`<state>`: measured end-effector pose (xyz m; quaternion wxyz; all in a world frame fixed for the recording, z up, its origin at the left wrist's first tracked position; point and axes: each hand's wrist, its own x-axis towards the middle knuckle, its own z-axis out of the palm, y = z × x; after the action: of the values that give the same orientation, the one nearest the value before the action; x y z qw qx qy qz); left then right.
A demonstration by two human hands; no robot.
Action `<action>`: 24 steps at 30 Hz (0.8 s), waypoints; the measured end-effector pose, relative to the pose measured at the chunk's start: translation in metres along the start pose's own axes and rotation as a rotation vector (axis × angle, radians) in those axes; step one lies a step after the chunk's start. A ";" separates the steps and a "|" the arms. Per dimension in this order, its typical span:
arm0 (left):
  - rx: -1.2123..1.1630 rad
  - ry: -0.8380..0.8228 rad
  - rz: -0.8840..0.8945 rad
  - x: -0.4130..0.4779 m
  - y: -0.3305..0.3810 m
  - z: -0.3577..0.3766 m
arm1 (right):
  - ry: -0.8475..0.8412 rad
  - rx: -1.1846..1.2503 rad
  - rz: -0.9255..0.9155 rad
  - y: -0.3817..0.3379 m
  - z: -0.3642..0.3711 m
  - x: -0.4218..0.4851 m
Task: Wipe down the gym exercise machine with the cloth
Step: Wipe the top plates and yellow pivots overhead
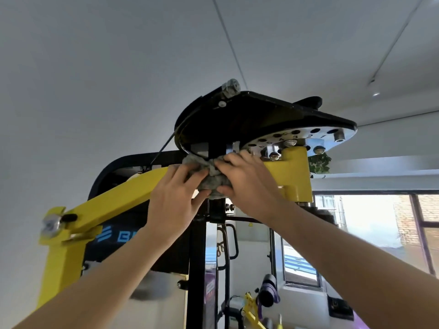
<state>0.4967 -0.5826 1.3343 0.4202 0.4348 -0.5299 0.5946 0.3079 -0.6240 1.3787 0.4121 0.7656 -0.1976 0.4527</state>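
Left fingers [190, 175] curled over the cloth [213, 180], thumb tucked beneath. Right fingers [231, 160] curled over its other side, thumb likewise under. Left hand [175, 198] and right hand [248, 186] both grip it.

Cloth: grey, bunched into a wad between the hands and touching both. It sits on the yellow arm [114, 198] of the machine [59, 269], where the arm crosses the black post [197, 257], just under the plate [308, 141].

Arm's long axis runs from the wad down-left to a bolted bracket [57, 222], and a short way right to the pivot block [297, 167]. The left hand is on the long side and the right is nearer the block. My guess is that any stroke goes along that line, led by whichever hand is on that side.

Writing: plate holes are numbered, with 1, 2, 3 and 4 legible and the rest blurred. Blue logo [118, 236] starts with "B", then is hidden behind the left forearm. Yellow warning sticker [250, 224] too small to read.
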 end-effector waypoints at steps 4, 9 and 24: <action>0.057 -0.016 -0.012 -0.005 -0.030 -0.010 | -0.035 0.024 0.003 -0.021 0.010 0.023; -0.026 -0.074 -0.031 -0.010 -0.056 -0.022 | -0.019 0.147 -0.039 -0.035 0.014 0.031; -0.471 0.008 -0.143 0.021 0.044 -0.105 | 0.456 0.427 0.010 0.004 -0.061 -0.055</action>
<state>0.4413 -0.4812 1.3362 0.5531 0.3590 -0.6202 0.4249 0.2447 -0.5809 1.3484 0.2732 0.7126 -0.0043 0.6462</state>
